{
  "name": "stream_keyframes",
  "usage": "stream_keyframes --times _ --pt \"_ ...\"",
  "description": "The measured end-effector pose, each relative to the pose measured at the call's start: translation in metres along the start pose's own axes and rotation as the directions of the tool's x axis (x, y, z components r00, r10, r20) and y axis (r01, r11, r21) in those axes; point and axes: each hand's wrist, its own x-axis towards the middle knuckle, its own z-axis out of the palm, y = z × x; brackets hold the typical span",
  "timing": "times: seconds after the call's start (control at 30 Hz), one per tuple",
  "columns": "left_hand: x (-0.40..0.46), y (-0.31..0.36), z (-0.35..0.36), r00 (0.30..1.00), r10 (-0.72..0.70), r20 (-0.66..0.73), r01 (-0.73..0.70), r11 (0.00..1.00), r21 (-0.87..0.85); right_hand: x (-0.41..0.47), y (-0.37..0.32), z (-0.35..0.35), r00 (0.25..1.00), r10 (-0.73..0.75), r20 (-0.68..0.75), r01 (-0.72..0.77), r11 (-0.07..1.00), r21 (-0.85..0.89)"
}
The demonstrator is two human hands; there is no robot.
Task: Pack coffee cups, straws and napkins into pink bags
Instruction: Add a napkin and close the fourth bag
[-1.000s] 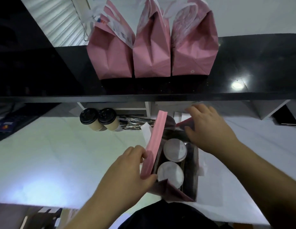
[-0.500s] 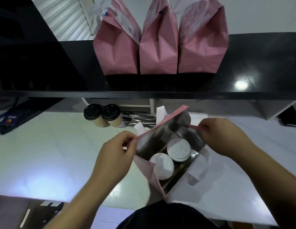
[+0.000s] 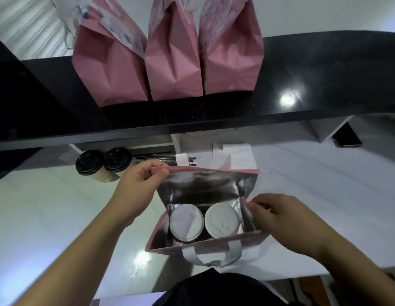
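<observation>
An open pink bag [image 3: 205,188] with a silver lining stands on the white counter in front of me. Two cups with white lids sit side by side inside it, one on the left [image 3: 186,221] and one on the right [image 3: 221,220]. My left hand [image 3: 137,191] pinches the bag's far left rim corner. My right hand [image 3: 280,219] pinches the right side rim. Two black-lidded coffee cups [image 3: 104,162] lie at the back left, with wrapped straws [image 3: 156,156] beside them. White napkins [image 3: 234,155] lie behind the bag.
Three filled pink bags [image 3: 170,62] stand in a row on the black upper shelf [image 3: 313,85]. A dark phone [image 3: 346,138] lies at the far right under the shelf. The white counter [image 3: 48,217] extends to the left.
The bag has turned to face me squarely, with its mouth pulled wide. My left hand moved up to the far rim corner, and my right hand came down to the right rim.
</observation>
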Motion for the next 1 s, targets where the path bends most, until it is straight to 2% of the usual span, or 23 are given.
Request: stream_keyframes --times 0.1,0.2,0.3,0.4,0.53,0.67,0.73,0.83,1.0 --pt "-0.001 -0.001 0.0 1.0 0.011 -0.003 -0.011 1.0 -0.001 0.026 0.01 -0.015 0.985 0.111 -0.134 -0.079 0.972 0.221" --pt "-0.001 -0.001 -0.001 1.0 0.016 -0.013 -0.017 0.999 -0.033 0.073 0.027 -0.012 0.956 0.181 -0.232 -0.13 0.967 0.22" --pt "0.0 -0.002 -0.001 1.0 0.014 -0.01 -0.015 0.999 -0.039 0.126 0.042 0.0 0.972 0.128 -0.197 -0.118 0.991 0.065" --pt "0.003 -0.003 -0.002 1.0 0.007 -0.006 -0.007 0.999 -0.038 0.176 0.047 0.011 0.984 0.149 -0.103 -0.139 0.986 0.097" --pt "0.009 -0.005 -0.005 1.0 0.016 0.015 -0.016 0.999 -0.048 0.229 0.054 0.029 0.994 0.059 -0.094 -0.075 0.982 -0.174" --pt "0.013 -0.009 -0.005 0.999 0.032 0.013 -0.032 0.999 -0.03 0.257 0.06 0.036 0.997 0.074 -0.02 -0.077 0.923 -0.377" --pt "0.015 -0.009 -0.003 0.999 0.032 0.02 -0.031 0.999 -0.04 0.262 0.062 0.038 0.999 0.035 0.0 -0.031 0.888 -0.458" --pt "0.018 -0.009 -0.002 1.0 0.022 0.022 -0.02 0.999 -0.049 0.265 0.068 0.039 0.998 -0.057 -0.009 0.044 0.853 -0.52" --pt "0.019 -0.008 -0.001 1.0 0.023 0.002 -0.023 0.998 -0.051 0.264 0.073 0.038 0.991 -0.125 -0.041 0.082 0.832 -0.549"
